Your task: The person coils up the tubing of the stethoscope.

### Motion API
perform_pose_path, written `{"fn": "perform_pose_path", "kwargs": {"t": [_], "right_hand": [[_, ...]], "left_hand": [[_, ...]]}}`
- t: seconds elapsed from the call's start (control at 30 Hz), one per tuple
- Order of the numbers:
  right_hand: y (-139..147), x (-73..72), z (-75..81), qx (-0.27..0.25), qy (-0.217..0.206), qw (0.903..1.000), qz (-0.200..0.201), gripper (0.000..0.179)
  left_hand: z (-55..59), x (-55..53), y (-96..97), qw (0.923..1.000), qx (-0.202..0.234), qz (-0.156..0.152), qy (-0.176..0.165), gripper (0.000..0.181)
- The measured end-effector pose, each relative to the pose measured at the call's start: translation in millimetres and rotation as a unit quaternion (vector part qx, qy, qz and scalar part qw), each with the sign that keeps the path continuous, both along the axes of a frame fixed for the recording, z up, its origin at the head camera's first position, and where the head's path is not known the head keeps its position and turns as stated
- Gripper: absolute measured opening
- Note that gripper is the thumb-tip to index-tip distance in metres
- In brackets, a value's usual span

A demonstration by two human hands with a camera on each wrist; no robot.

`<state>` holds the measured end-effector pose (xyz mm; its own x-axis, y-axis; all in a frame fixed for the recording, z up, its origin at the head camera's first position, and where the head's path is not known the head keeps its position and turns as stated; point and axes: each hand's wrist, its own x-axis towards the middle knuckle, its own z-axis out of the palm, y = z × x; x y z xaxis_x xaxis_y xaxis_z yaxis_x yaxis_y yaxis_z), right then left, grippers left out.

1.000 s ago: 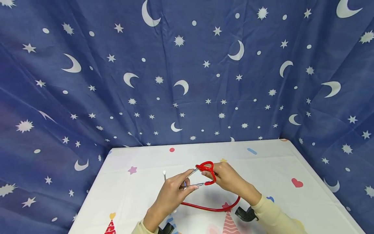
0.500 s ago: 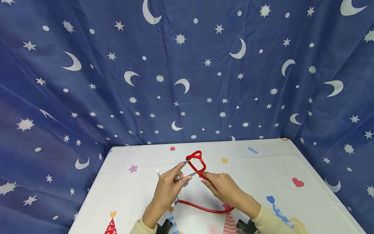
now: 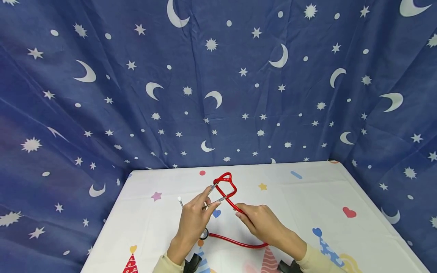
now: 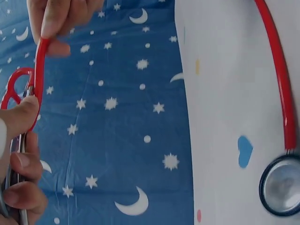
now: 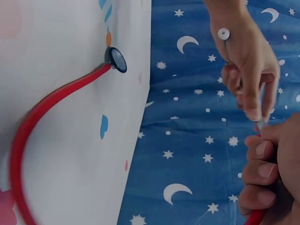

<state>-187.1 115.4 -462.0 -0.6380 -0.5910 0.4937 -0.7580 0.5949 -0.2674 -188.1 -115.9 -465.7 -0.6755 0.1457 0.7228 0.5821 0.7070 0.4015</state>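
Here in the head view, one stethoscope [image 3: 235, 189] is up in the air above the table [image 3: 286, 204], strung between two hands: the left hand [image 3: 194, 216] has its grip pinched on the metal ear tubes [image 3: 222, 198], and the right hand [image 3: 265, 223] has its grip curled round the red tubing [image 3: 233, 205]. The danger I see is a hard pull from the right, which could drag the metal out of that pinch; count two ear tubes, one red loop. Over to the left wrist view, and one chest piece [image 4: 285, 185] lies off to the side, one blue heart [image 4: 244, 151] printed just beside it; any tug on the tubing could send that heavy disc skidding or swinging. And the right wrist view: one curved run of tubing, slack, could snag or twist if the hands turn. One white ear tip [image 5: 223, 33] shows in front of the left hand; its partner I can't make out, as the fingers crowd that corner.
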Motion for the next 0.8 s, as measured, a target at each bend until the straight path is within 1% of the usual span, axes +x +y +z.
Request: {"fn": "perform_pose_path", "kwargs": {"t": [0.07, 0.13, 0.3, 0.33, 0.4, 0.47, 0.53, 0.6, 0.7, 0.8], "right_hand": [[3.1, 2.4, 0.4, -0.005, -0.010, 0.9999, 0.000, 0.016], [6.9, 5.9, 0.7, -0.011, -0.022, 0.9997, 0.001, 0.015], [16.2, 12.0, 3.9, -0.022, -0.070, 0.9973, -0.002, 0.017], [17.8, 12.8, 4.6, -0.026, -0.080, 0.9964, -0.002, 0.018], [20.9, 14.2, 6.0, -0.031, -0.097, 0.9948, -0.004, 0.019], [23.8, 16.0, 7.0, -0.036, -0.104, 0.9939, -0.005, 0.018], [26.3, 17.7, 7.6, -0.041, -0.085, 0.9955, -0.006, 0.015], [28.5, 19.4, 8.8, -0.047, -0.058, 0.9972, -0.007, 0.011], [31.4, 21.3, 12.5, -0.064, -0.006, 0.9979, -0.003, 0.009], [34.7, 22.0, 19.4, -0.084, 0.026, 0.9961, 0.013, 0.011]], "left_hand": [[-0.3, -2.8, -4.0, 0.9996, -0.004, 0.024, 0.010, 0.053], [-1.9, -4.1, -8.0, 0.9990, 0.000, 0.042, 0.014, 0.053], [-5.1, -7.4, -16.3, 0.9983, -0.008, 0.053, 0.023, 0.053], [-5.4, -8.4, -18.4, 0.9979, -0.008, 0.060, 0.024, 0.052], [-5.5, -10.7, -23.9, 0.9964, -0.003, 0.082, 0.023, 0.052], [-5.7, -12.8, -30.9, 0.9936, 0.010, 0.111, 0.018, 0.052], [-6.1, -14.1, -37.9, 0.9903, 0.024, 0.136, 0.010, 0.053], [-6.7, -14.5, -43.1, 0.9885, 0.031, 0.148, 0.002, 0.053], [-8.1, -13.8, -46.0, 0.9894, 0.025, 0.143, -0.004, 0.053], [-9.4, -10.5, -43.7, 0.9915, -0.006, 0.130, 0.000, 0.053]]}}
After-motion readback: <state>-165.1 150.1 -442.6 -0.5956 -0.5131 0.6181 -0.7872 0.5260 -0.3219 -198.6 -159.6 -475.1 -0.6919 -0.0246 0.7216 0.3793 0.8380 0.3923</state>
